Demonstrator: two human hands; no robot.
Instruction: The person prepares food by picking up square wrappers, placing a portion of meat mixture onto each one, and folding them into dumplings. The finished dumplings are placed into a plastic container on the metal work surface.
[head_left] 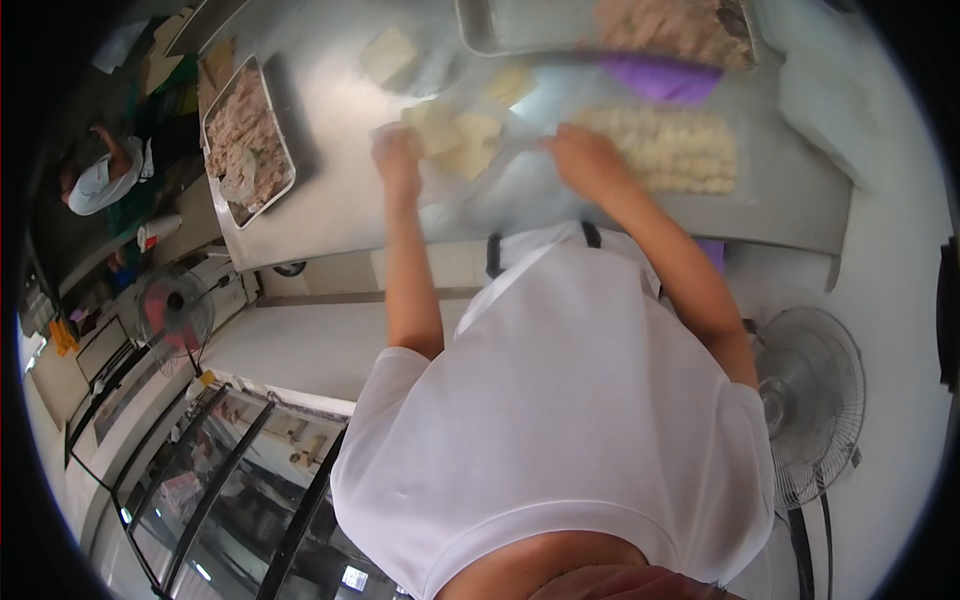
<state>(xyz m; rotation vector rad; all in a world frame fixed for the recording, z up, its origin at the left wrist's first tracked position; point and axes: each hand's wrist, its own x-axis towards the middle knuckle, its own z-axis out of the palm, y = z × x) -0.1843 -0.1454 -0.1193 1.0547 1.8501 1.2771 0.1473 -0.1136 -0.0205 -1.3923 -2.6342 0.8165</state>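
Over the metal table, my left hand (pixel 398 158) is at the left edge of some pale yellow dough wrappers (pixel 466 148). Its fingers are curled in and blurred; a wrapper may be between them. My right hand (pixel 585 160) is closed around a thin grey tool, blurred by motion, that points left towards the wrappers. What kind of tool it is, I cannot make out. Rows of small pale wrapped dumplings (pixel 680 150) lie just right of my right hand. A smaller yellowish piece (pixel 510 86) rests above the wrappers.
A tray of minced filling (pixel 245 140) stands at the left, and another metal tray (pixel 545 45) with filling lies at the top. A pale wrapper stack (pixel 390 55) and a purple item (pixel 662 78) are nearby. Fans (pixel 808 400) and another person (pixel 105 180) are beyond the table (pixel 320 190).
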